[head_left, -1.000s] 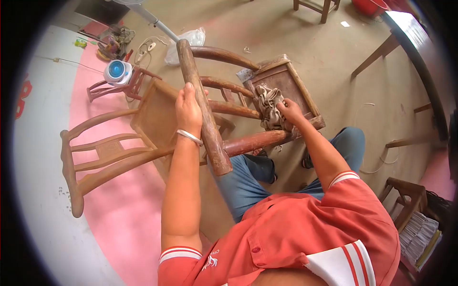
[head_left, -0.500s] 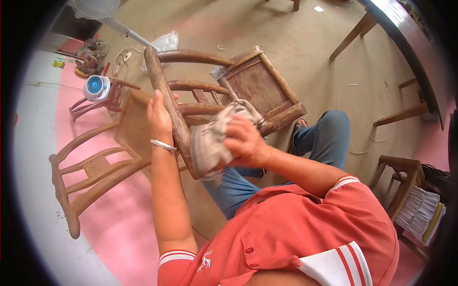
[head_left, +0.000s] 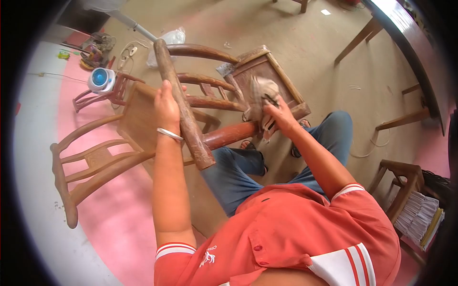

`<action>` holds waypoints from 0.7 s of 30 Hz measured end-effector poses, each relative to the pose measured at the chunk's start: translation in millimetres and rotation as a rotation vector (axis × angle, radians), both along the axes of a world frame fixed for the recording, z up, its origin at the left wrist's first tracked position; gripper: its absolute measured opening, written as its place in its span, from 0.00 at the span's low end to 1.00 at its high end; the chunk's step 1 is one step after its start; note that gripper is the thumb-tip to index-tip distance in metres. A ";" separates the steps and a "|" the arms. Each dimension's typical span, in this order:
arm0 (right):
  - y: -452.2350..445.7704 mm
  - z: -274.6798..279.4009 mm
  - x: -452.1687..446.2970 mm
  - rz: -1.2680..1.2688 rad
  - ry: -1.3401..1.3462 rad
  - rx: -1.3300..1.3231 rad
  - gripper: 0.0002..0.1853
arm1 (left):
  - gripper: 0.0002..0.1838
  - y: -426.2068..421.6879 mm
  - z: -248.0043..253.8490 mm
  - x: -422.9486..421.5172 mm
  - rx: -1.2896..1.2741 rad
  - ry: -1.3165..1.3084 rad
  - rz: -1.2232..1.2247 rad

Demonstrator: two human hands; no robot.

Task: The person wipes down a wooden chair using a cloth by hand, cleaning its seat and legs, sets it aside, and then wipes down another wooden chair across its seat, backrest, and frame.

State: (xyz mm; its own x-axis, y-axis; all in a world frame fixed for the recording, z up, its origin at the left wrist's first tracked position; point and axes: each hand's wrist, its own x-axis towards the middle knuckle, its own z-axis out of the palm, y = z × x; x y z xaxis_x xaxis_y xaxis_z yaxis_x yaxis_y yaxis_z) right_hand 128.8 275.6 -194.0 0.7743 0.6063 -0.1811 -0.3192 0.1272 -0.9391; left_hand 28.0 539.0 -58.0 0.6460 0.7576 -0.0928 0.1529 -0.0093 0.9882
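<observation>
Nearest on my feed, left hand (head_left: 167, 107) grasps the top rail of the worn chair (head_left: 192, 133), palm on one side, fingertips showing past the other. That chair is tilted over my legs, rail toward me, seat (head_left: 245, 72) farther out. Right hand (head_left: 281, 117) is closed on a crumpled cloth (head_left: 265, 90), blurred, at the seat's near side by the red-brown side post. Change: the cloth has moved off the near end of the top rail, out to where post and seat meet. So the rail end is uncovered, and I judge contact has shifted to the seat side. Exact cloth contact: cannot tell, blur.

Containers: low wooden stand (head_left: 403, 172) at right, stack of papers (head_left: 416, 214) in its lower part, yellow-edged item (head_left: 433, 228) beside them. Second chair (head_left: 138, 112), paler, lies left of the worn one, partly behind my left arm.

Farther: small fan (head_left: 101, 80) on a little red-brown chair (head_left: 119, 93), loose cable near it. Clear plastic bag (head_left: 172, 39) on the floor by the white pole (head_left: 136, 26); contents, if any, can't tell. Dark table (head_left: 410, 50) off right, white scrap (head_left: 326, 12) on the far floor.
</observation>
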 end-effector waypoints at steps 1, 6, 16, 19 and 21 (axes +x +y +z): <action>18.4 37.1 -5.6 0.054 -0.090 0.130 0.27 | 0.25 0.0 -1.4 0.1 -0.017 -0.033 -0.010; 122.4 168.8 -47.4 0.097 -1.186 0.115 0.24 | 0.23 3.4 -6.3 -2.6 0.041 -0.021 -0.098; 299.5 191.6 51.3 0.093 -1.195 -0.540 0.22 | 0.26 6.7 -9.5 0.7 -0.029 -0.059 0.025; 320.0 196.8 68.2 0.126 -1.149 -0.571 0.21 | 0.25 0.0 2.6 4.4 -0.126 -0.083 0.021; 317.0 190.0 67.8 0.336 -1.119 -0.616 0.24 | 0.24 4.7 -9.6 1.4 -0.075 -0.111 0.005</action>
State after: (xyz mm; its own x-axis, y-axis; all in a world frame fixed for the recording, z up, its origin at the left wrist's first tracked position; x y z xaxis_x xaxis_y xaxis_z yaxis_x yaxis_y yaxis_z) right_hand 196.6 592.6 -4.0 0.5144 0.8459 0.1407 0.7296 -0.3455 -0.5901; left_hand 29.4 543.7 -67.6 0.6521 0.7542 -0.0773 0.0421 0.0657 0.9969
